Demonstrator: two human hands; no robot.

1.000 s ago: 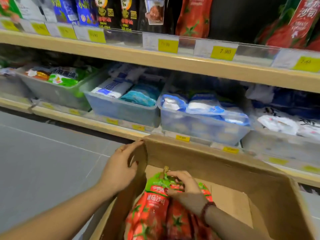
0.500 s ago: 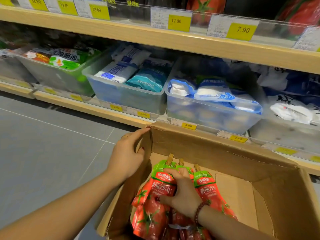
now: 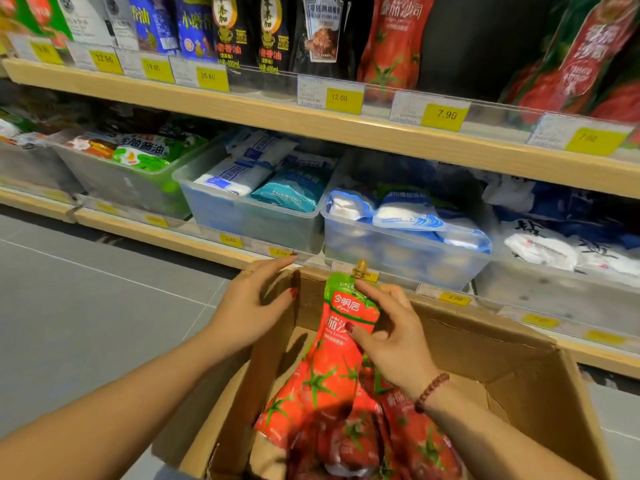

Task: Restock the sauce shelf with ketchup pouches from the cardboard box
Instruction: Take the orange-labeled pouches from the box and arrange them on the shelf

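My right hand [image 3: 391,337] pinches a ketchup pouch [image 3: 329,375] over the cardboard box [image 3: 502,382]. My left hand [image 3: 252,306] lies flat, fingers straight, on the box's left wall.

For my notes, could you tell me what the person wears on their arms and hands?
No sleeves show; forearms are bare. The left hand has a thin ring and red nails. The right hand has red nails and a brown beaded bracelet at the wrist.

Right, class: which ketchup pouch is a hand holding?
The upright pouch, spout above the box rim, held by the right hand; the other pouches lie lower inside.
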